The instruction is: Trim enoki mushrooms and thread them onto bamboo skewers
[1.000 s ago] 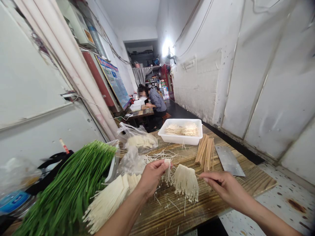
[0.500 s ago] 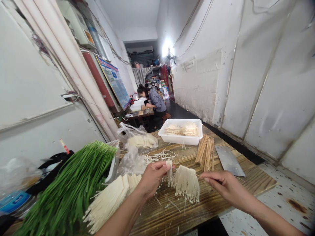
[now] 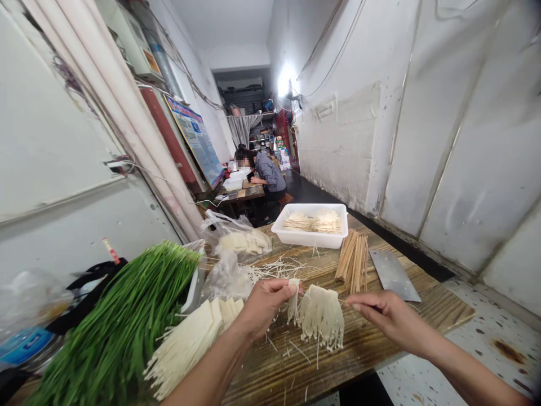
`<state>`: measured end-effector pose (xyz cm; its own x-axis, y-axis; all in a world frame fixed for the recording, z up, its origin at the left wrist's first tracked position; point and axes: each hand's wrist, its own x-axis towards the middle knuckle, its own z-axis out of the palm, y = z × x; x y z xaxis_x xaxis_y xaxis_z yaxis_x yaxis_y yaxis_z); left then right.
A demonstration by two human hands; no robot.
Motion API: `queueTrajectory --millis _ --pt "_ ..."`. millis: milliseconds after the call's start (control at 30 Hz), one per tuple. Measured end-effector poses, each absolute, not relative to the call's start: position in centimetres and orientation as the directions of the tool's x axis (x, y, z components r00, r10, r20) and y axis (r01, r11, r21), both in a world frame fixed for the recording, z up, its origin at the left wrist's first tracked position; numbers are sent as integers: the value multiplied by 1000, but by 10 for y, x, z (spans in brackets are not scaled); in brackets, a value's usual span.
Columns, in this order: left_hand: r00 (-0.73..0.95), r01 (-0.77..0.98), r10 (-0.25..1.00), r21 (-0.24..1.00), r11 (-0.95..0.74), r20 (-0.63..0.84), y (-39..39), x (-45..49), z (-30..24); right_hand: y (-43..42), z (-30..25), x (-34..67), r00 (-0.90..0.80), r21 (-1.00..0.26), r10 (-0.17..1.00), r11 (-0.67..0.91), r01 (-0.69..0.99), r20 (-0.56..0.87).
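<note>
"Both busy?"

"Yes: the right grip [image 3: 382, 316] pinches the skewer [image 3: 342, 301] near one end; the left grip [image 3: 270, 304] clasps a small mushroom clump [image 3: 293, 301] by the other."

"Which way does it point?"

"Crosswise over the desk [image 3: 274, 378], sloping slightly down rightward — its left end is hidden. The mushroom fan [image 3: 321, 317] hangs from it, caps downward."

"Beyond?"

"Spare sticks [image 3: 354, 262], lengthwise away — then the white tub [image 3: 308, 240]."
</note>
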<state>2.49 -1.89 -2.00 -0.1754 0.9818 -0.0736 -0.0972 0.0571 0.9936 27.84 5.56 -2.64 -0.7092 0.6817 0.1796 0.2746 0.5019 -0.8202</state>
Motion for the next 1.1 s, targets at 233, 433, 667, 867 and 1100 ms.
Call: queueTrajectory --millis 233,433,667,867,1100 --pt "-143 -79 987 995 58 -69 -18 23 -23 59 -27 278 -747 -825 647 499 265 151" --pt "-115 -98 990 993 70 -81 -19 26 -23 62 -27 277 -762 -856 635 457 241 125" --pt "-274 -185 961 983 -7 -45 -17 34 -23 59 -21 275 -753 -899 651 381 215 96" --pt "-355 -273 933 961 -35 -67 -16 36 -24 57 -20 274 -734 -894 672 383 231 98" --pt "-376 -282 925 957 -64 -49 -19 40 -21 57 -22 271 -735 -891 670 388 234 99"
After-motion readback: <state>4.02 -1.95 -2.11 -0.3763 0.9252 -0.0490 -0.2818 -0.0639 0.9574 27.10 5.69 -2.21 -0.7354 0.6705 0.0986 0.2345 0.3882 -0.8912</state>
